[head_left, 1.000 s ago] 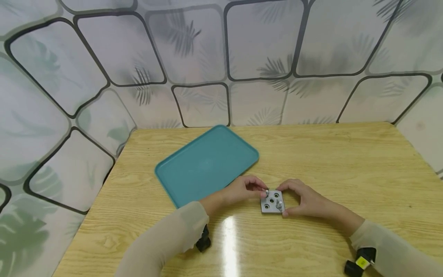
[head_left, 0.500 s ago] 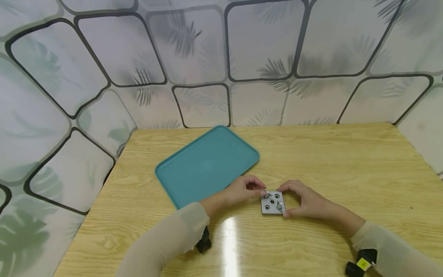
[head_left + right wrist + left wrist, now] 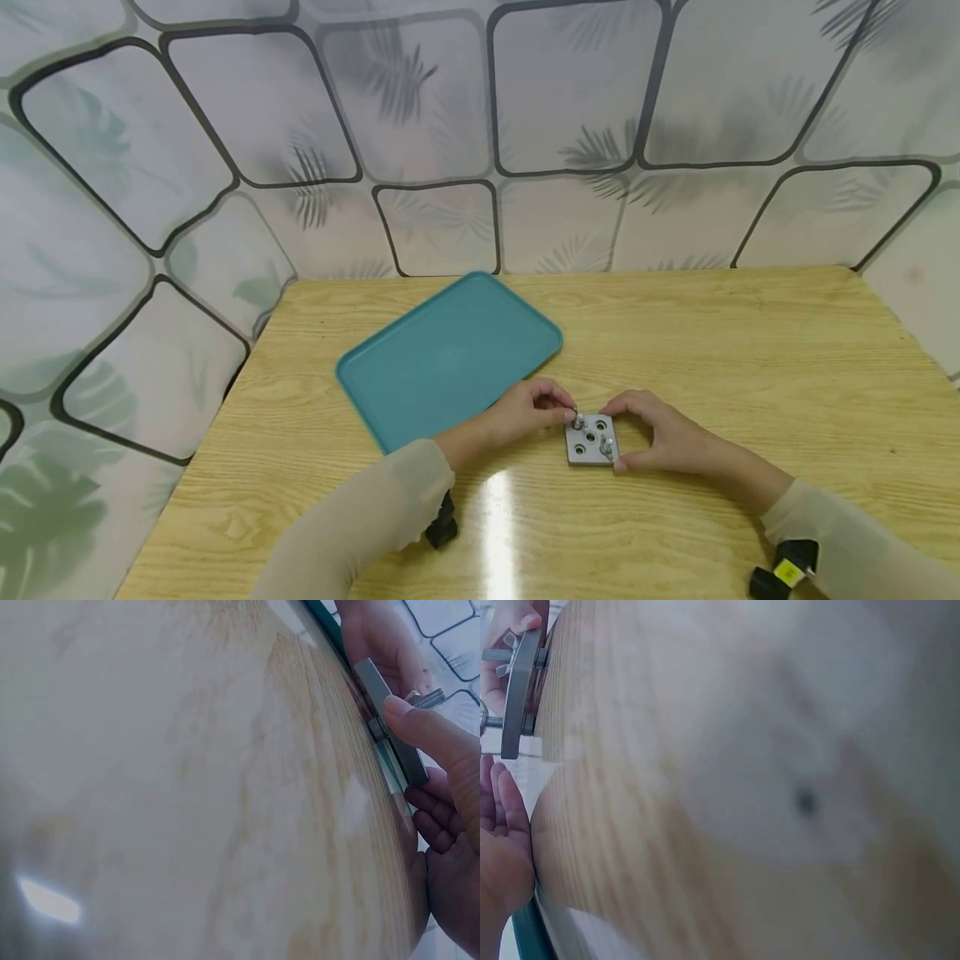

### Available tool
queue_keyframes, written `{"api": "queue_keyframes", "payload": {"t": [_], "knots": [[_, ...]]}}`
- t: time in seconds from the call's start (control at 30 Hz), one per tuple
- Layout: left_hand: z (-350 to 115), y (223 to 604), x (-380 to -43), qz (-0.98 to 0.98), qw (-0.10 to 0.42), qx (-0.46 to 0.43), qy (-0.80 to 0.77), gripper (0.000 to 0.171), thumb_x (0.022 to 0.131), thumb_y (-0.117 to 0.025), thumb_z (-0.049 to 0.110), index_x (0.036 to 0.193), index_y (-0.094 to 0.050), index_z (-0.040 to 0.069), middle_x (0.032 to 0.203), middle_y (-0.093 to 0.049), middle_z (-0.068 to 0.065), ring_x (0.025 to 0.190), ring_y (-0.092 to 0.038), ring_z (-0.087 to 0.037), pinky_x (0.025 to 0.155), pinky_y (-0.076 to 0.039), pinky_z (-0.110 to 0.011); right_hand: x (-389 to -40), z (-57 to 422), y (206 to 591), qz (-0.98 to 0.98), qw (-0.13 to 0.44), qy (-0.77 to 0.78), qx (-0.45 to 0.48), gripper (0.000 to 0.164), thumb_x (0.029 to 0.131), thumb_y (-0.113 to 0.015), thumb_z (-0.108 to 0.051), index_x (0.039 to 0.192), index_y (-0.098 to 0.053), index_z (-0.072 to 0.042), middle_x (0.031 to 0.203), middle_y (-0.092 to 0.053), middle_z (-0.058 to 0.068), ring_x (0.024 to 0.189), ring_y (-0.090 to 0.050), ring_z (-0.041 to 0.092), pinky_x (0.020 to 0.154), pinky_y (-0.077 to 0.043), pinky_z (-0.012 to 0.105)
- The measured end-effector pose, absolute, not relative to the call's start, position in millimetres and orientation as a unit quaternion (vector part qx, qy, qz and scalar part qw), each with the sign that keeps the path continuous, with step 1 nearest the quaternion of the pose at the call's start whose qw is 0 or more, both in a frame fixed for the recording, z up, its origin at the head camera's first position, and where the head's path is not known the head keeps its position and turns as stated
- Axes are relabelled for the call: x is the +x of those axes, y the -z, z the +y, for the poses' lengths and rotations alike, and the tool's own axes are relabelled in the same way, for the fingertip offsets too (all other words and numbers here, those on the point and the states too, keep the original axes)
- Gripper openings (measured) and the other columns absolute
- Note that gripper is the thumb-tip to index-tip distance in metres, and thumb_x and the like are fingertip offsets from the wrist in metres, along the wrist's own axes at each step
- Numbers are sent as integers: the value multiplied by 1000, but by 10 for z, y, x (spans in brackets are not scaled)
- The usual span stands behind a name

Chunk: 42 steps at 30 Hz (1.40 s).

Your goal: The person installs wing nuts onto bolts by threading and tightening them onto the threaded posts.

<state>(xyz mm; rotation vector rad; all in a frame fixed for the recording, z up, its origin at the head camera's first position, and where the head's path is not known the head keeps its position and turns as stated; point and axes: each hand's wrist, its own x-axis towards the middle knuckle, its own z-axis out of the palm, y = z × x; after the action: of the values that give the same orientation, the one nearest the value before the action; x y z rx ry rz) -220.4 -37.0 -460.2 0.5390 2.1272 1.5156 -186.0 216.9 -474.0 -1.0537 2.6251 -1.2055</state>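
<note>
A square grey metal plate (image 3: 591, 457) with several round holes lies on the wooden table (image 3: 712, 350) between the hands. My right hand (image 3: 667, 433) grips its right side, index finger at the far corner and thumb at the near one. A bolt with a wing nut (image 3: 508, 654) stands up through the plate near the right thumb. At the far left corner, my left hand (image 3: 528, 407) pinches a second small wing nut (image 3: 578, 422) on another bolt (image 3: 493, 721). The left fingertips fall partly outside the left wrist view. Bolt heads (image 3: 529, 724) show beneath the plate.
A flat teal tray (image 3: 450, 354) lies at an angle behind the left forearm. Behind the table rises a patterned curtain (image 3: 555, 217). Black cameras (image 3: 442, 523) are strapped to both wrists.
The left fingertips shift slightly at the far left bolt, and the wing nut there shows at different angles. The plate and right hand stay nearly still.
</note>
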Motion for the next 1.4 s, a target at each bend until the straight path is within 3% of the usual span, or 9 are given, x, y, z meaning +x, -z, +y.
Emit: {"api": "queue_keyframes", "payload": {"t": [0.2, 0.5, 0.73, 1.03, 1.4], "knots": [[-373, 4612, -2202, 774, 233, 194, -556, 14, 88, -68, 17, 94, -65, 5, 88, -62, 0, 77, -54, -6, 68, -43, -18, -1861, 2178, 4749, 857, 38, 388, -337, 55, 69, -85, -29, 115, -57, -20, 117, -58, -3, 111, -46, 7, 94, -35, 23], [-393, 4601, -2200, 762, 254, 223, -553, 19, 92, -63, 24, 104, -68, 11, 98, -65, 3, 86, -57, -5, 77, -46, -21, -1867, 2181, 4754, 857, 31, 384, -342, 56, 69, -86, -29, 115, -57, -20, 116, -57, -3, 111, -46, 8, 94, -35, 24], [-392, 4600, -2206, 747, 268, 253, -553, 23, 84, -73, 14, 105, -67, 6, 93, -64, 0, 80, -57, -6, 71, -46, -19, -1863, 2174, 4732, 858, 37, 385, -338, 55, 69, -85, -29, 115, -57, -20, 116, -57, -4, 110, -46, 8, 93, -36, 26], [-390, 4614, -2208, 776, 246, 217, -539, 14, 89, -68, 22, 100, -68, 12, 90, -62, 3, 80, -55, -8, 72, -45, -20, -1869, 2170, 4740, 856, 35, 388, -340, 54, 69, -85, -28, 115, -58, -20, 116, -58, -3, 111, -46, 8, 94, -35, 26], [-374, 4610, -2202, 775, 241, 195, -551, 15, 88, -68, 18, 93, -62, 5, 84, -60, 1, 74, -53, -7, 64, -43, -19, -1863, 2179, 4738, 856, 37, 387, -339, 54, 69, -85, -29, 115, -57, -19, 116, -58, -4, 111, -47, 8, 94, -36, 25]]}}
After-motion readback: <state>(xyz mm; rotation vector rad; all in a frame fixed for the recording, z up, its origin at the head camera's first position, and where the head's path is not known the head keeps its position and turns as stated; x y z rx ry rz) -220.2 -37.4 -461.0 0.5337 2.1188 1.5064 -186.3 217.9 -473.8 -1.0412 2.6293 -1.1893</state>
